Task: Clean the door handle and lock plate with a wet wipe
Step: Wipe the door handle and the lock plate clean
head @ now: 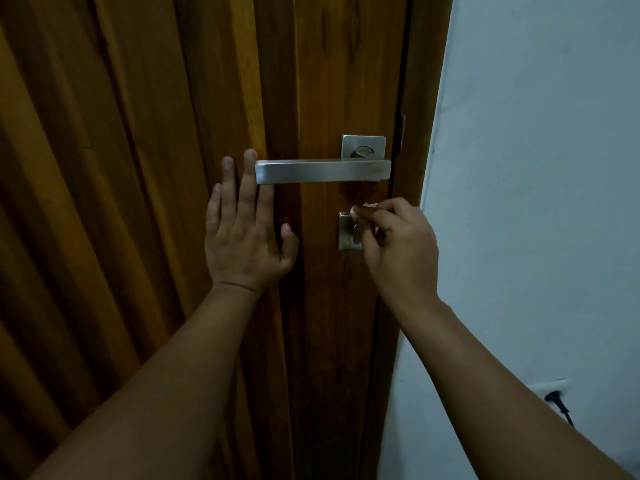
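Now right hand (398, 244) presses wipe (360, 211) on lock plate (346, 233).

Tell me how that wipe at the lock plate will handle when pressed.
The wipe looks bunched in the right hand, so it is probably floppy and light. Pressed on the lock plate, it would likely flatten and mould to the metal rather than slide stiffly.

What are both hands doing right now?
Left hand: open, fingers flat against the door.
Right hand: pinching the wet wipe against the lock plate.
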